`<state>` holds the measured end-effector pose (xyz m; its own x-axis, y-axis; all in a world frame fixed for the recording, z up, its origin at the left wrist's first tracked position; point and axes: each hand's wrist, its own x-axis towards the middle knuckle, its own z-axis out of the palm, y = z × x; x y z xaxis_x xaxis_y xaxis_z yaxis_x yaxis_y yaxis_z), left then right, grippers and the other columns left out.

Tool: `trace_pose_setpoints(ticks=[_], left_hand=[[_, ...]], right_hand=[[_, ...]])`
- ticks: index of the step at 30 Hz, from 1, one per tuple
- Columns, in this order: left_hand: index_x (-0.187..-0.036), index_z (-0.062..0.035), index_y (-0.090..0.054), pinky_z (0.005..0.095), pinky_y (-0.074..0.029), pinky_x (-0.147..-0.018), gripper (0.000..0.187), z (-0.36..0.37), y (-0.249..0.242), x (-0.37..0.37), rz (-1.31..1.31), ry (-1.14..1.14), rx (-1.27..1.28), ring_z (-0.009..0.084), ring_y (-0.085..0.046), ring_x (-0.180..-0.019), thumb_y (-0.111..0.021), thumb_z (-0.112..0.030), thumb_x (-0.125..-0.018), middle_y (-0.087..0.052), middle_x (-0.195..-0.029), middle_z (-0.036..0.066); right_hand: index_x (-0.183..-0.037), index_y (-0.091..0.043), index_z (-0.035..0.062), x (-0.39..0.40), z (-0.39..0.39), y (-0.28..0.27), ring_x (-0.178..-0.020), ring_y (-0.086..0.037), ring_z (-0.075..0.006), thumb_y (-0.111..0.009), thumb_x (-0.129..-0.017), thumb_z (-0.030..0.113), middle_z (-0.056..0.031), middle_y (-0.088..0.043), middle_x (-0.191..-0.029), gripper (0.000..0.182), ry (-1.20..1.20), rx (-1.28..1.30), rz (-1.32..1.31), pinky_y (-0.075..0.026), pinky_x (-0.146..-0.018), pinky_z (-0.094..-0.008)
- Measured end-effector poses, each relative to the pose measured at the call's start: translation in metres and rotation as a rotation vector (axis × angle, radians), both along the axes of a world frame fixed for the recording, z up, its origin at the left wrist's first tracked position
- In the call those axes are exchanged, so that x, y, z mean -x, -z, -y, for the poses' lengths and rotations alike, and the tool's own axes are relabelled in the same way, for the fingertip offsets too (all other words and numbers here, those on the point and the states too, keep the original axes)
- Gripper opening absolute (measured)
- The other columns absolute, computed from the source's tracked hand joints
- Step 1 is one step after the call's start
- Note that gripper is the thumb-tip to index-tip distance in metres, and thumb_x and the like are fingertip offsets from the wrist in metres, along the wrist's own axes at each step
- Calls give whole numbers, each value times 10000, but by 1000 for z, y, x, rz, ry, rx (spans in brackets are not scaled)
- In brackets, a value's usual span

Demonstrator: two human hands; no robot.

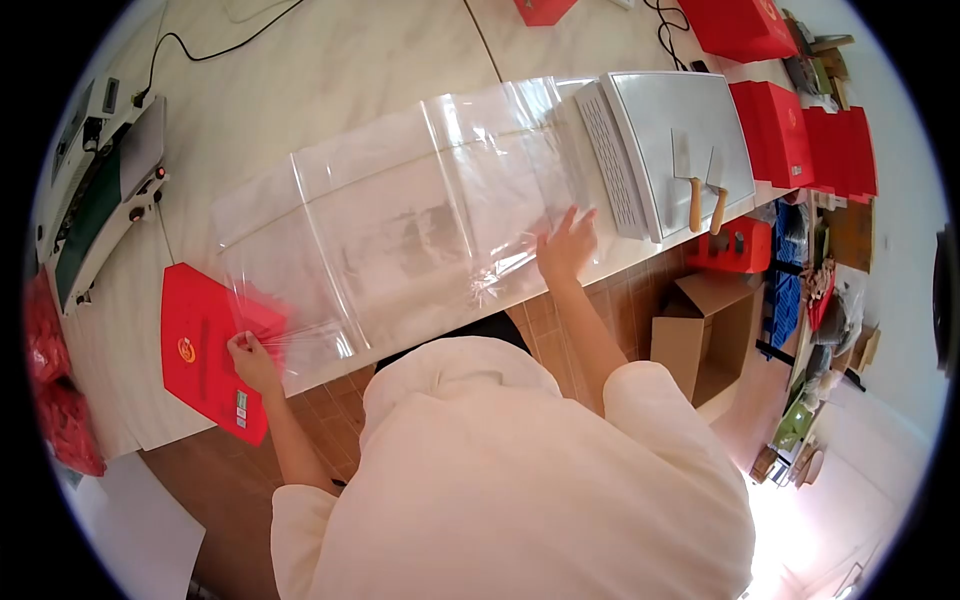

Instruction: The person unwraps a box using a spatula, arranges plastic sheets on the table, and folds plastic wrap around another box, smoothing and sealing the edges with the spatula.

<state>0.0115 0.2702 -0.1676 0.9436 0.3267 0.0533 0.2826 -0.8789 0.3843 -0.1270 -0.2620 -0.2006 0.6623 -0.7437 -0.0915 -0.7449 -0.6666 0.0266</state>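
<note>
My left hand (253,360) reaches forward to the desk's (370,75) near edge, its thumb and fingers pinching the near left corner of the film (390,220) above the red bag (205,350). My right hand (567,245) is farther right, just inside the same edge, fingers loosely spread and pointing away from me, on the film near its right end, with the silver box (680,140) near it. The film runs crosswise over the desk between my hands, clear and creased, its left end over part of the red bag, which overhangs the near edge. My curled fingers hide the pinched bit, and I can't tell whether the film is one layer or two. Its far left border is hard to make out, and the bag's small print is unreadable. My shirt (540,480) hides most of my legs; the dark rim cuts off the machine (110,190) by the desk's left edge.
</note>
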Motion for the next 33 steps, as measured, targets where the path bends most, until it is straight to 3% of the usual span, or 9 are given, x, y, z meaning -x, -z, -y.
trace_pose_setpoints(ticks=[4, 6, 7, 9, 14, 19, 25, 29, 33], left_hand=[[-999, -65, -586, 443, -490, -678, 246, -4, -7, 1, -13, 6, -76, 349, -646, -785, -574, -302, -935, -664, -866, 161], [-1005, -72, -587, 447, -492, -685, 246, -3, -18, -2, -98, -34, -75, 354, -650, -806, -572, -308, -936, -669, -885, 168], [-1011, -79, -589, 451, -494, -692, 247, -3, -22, -2, -184, -79, -73, 358, -654, -826, -570, -314, -937, -674, -905, 175], [-1022, -85, -590, 457, -494, -698, 251, -6, -26, 1, -172, -43, -89, 362, -655, -837, -568, -320, -938, -677, -923, 173], [-1058, -88, -594, 466, -494, -712, 276, -23, -23, 0, -106, 16, -147, 370, -653, -853, -568, -335, -938, -684, -951, 161], [-1068, -115, -607, 466, -498, -713, 290, -38, -3, 1, -64, 16, -240, 384, -652, -868, -572, -368, -933, -682, -956, 170], [-1026, -133, -604, 484, -491, -669, 254, -22, -16, -3, -45, -22, -138, 383, -654, -830, -582, -364, -921, -680, -894, 156], [-1029, -146, -594, 477, -492, -651, 249, -8, -16, -7, -17, 23, -51, 384, -651, -809, -572, -372, -928, -674, -859, 152], [-1015, -142, -590, 479, -481, -619, 236, -8, -13, 3, 33, 42, -65, 388, -644, -763, -583, -361, -926, -652, -809, 172]], right_hand=[[-1469, -316, 39, -34, -15, -23, -1376, -289, -415, -591, -844, 279, -277, -192, -1534, 723, -161, 76, 47, -197, -1134, -558], [-1428, -394, 52, -49, -16, -20, -1369, -313, -388, -561, -869, 282, -207, -313, -1505, 627, -628, 29, 165, -182, -1138, -568], [-1428, -394, 52, -55, -17, -19, -1369, -313, -388, -561, -869, 282, -207, -313, -1505, 627, -630, 28, 167, -182, -1138, -568], [-1394, -441, 75, -64, -22, -15, -1340, -366, -353, -550, -882, 298, -162, -468, -1390, 568, -761, -225, 130, -198, -1128, -578], [-1388, -432, 116, -64, -17, -17, -1172, -505, -323, -540, -906, 414, -113, -590, -1212, 577, -464, -77, -211, -259, -1076, -564], [-1136, -673, 76, -42, 24, -21, -1134, -564, -327, -347, -975, 486, -117, -680, -1089, 548, -286, -51, -510, -299, -1029, -555], [-1098, -678, 59, -46, 57, -47, -1133, -562, -341, -415, -956, 481, -159, -651, -1139, 517, -83, -82, -605, -405, -915, -532], [-1010, -613, 56, -82, 12, -80, -946, -574, -320, -666, -835, 249, -134, -618, -961, 266, -698, -128, 400, -447, -780, -443], [-1275, -509, 82, -125, -92, -45, -1076, -536, -323, -693, -816, 248, -157, -551, -1180, 521, -1087, -298, 288, -454, -878, -446]])
